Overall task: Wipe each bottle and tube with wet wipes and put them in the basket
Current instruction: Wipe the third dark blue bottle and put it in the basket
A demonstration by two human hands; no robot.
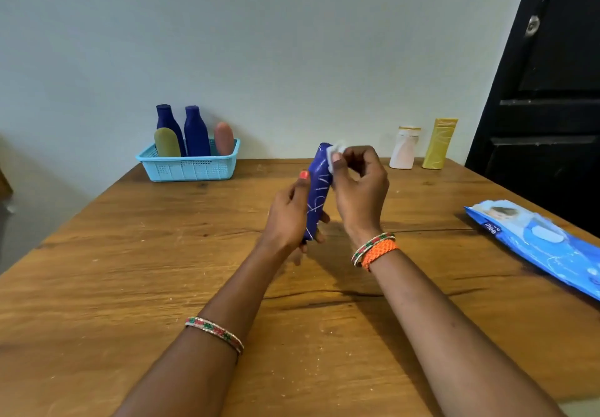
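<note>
You are mid-wipe: your left hand (289, 212) grasps the blue tube (316, 196) above the worktop (162, 270), your right hand (358, 186) pinches the wet wipe (334, 153) against its top; next comes the basket (188, 166).
</note>
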